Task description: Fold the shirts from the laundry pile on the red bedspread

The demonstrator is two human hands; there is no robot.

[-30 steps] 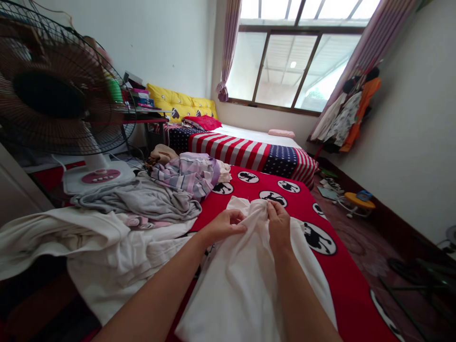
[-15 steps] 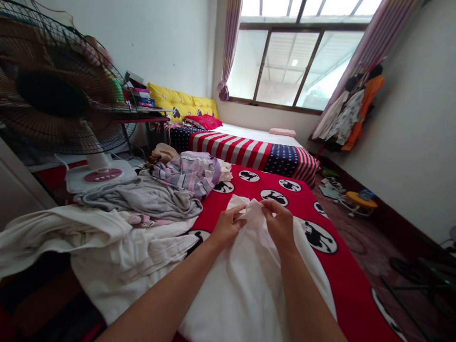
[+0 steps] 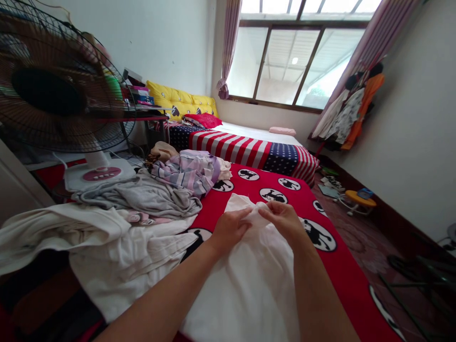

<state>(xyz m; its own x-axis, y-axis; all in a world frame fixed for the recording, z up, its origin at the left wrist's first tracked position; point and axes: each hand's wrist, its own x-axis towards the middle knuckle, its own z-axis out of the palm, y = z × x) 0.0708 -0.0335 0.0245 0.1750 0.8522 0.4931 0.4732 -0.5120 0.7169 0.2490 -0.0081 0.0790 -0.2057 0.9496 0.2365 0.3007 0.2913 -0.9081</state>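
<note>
Nearest you, the white garment is spread on the red cover, its long axis running from your body out toward the window. Most of it lies on your side of the fingers, below and between your 2 forearms. At its far end, your left hand has its fingers closed on a fold, and your right hand pinches the gathered cloth just beside it. The fold sits between the 2 hands; a loose flap pokes out beyond it, nearer the left. Off to your left lie a pile of white clothes, then a gray garment and a plaid garment, with a fan behind. Farther off stand a bed with a striped cover and the window.
</note>
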